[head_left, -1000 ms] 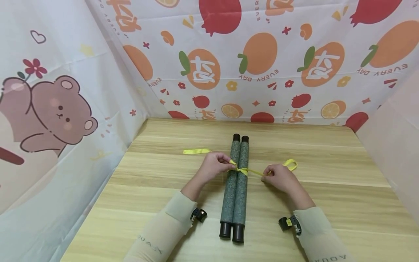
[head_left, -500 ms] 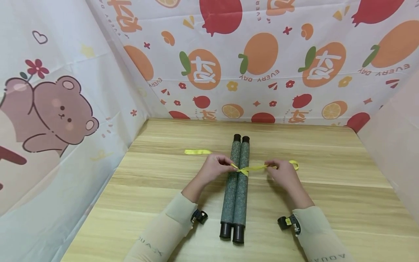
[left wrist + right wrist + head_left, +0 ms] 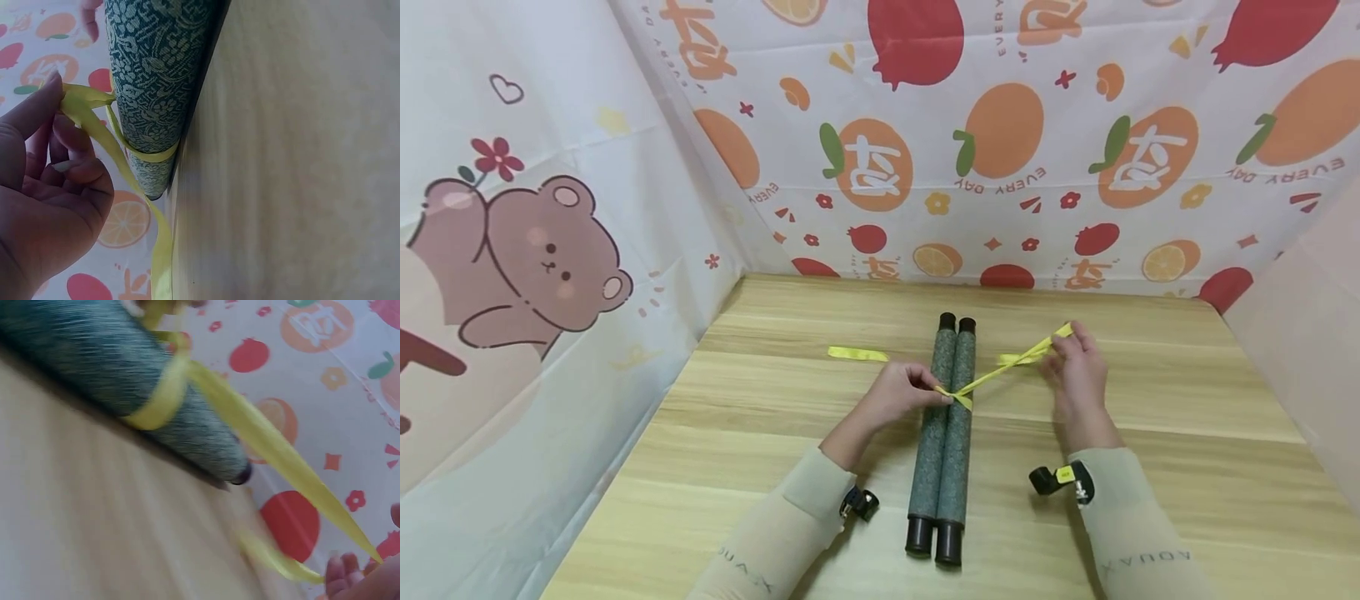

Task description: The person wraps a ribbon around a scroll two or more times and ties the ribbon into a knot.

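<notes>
A double-rolled scroll (image 3: 955, 467) in patterned dark green fabric, with dark end knobs, lies lengthwise on the table. A yellow ribbon (image 3: 1000, 372) loops round its middle. At the crossing of the ribbon, my left hand (image 3: 895, 393) pinches it between thumb and fingers; the left wrist view shows the ribbon (image 3: 159, 250) hanging down from that pinch. To the right and farther back, my right hand (image 3: 1082, 375) holds the other length, stretched up from the scroll. This stretch of ribbon (image 3: 269, 437) looks taut in the right wrist view, where only part of the right hand (image 3: 372, 581) shows.
The ribbon's left tail (image 3: 857, 354) lies flat on the wooden table (image 3: 760, 433), left of the scroll. Fruit-printed cloth (image 3: 925, 167) hangs behind the table, and a bear-printed cloth (image 3: 565, 300) hangs at the left.
My right hand has moved back and up, drawing its ribbon length from low beside the scroll into a rising slant. My left hand keeps its pinch at the crossing.
</notes>
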Available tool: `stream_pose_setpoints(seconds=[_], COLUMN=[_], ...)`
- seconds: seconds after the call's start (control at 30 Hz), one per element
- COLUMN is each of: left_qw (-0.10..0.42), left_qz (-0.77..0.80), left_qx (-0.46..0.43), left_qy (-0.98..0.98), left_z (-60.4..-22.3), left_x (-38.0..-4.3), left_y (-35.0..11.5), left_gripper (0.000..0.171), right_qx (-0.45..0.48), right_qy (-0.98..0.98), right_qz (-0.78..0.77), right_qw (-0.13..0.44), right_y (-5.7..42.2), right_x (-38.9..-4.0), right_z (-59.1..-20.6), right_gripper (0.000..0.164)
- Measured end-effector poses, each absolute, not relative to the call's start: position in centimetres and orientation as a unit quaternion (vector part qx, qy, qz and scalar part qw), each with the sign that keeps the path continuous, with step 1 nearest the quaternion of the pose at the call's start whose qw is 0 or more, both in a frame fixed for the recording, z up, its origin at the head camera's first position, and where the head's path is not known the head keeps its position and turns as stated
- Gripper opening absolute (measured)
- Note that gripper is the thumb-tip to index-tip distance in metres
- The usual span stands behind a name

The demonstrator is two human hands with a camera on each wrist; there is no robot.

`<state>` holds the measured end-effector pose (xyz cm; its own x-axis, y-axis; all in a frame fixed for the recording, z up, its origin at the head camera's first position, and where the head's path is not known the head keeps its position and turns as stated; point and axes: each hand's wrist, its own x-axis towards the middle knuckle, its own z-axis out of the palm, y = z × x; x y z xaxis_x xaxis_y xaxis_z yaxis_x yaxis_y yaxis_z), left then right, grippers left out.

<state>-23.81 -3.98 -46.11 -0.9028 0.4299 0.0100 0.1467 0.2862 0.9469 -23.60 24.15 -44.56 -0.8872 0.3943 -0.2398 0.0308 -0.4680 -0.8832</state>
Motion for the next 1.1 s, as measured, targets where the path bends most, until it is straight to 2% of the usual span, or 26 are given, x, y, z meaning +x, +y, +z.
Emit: stream_pose_setpoints(seconds=[0.13, 0.27, 0.4, 0.5, 0.6, 0.73, 0.83, 0.97, 1.1], left_qw=[0.128, 0.133, 0.133, 0.133, 0.133, 0.132, 0.131, 0.130, 0.130], left_qz=[0.564, 0.560, 0.554, 0.553, 0.554, 0.553, 0.548, 0.544, 0.547], left_qx=[0.185, 0.191, 0.205, 0.213, 0.219, 0.226, 0.229, 0.222, 0.206], left_qy=[0.795, 0.795, 0.796, 0.795, 0.792, 0.791, 0.794, 0.799, 0.801], left_z=[-46.2, -46.1, -46.1, -46.1, -46.2, -46.3, -46.3, -46.2, -45.9], left_x=[-23.8, -23.8, -23.8, -23.9, -23.9, -23.9, -23.9, -24.0, -23.9], left_y=[-3.9, -3.8, -3.6, -3.4, -3.3, -3.2, -3.4, -3.7, -3.6], left_gripper=[0.017, 0.015, 0.013, 0.012, 0.012, 0.013, 0.014, 0.014, 0.015], right_qx=[-0.203, -0.162, -0.063, 0.026, 0.122, 0.233, 0.265, 0.255, 0.228], right_qy=[-0.519, -0.669, -0.823, -0.880, -0.909, -0.900, -0.876, -0.868, -0.867], right_qz=[0.810, 0.694, 0.539, 0.465, 0.396, 0.364, 0.388, 0.411, 0.435], right_qw=[0.182, 0.211, 0.164, 0.092, 0.037, -0.054, -0.113, -0.113, -0.079], right_y=[24.6, 23.7, 21.2, 18.6, 15.9, 13.3, 12.5, 12.5, 13.6], right_x=[-25.4, -27.1, -28.3, -28.9, -29.3, -29.1, -28.6, -28.0, -27.4], right_z=[-43.2, -42.3, -41.5, -40.8, -40.4, -40.3, -40.3, -40.6, -40.8], right_gripper=[0.064, 0.057, 0.063, 0.066, 0.061, 0.058, 0.059, 0.055, 0.039])
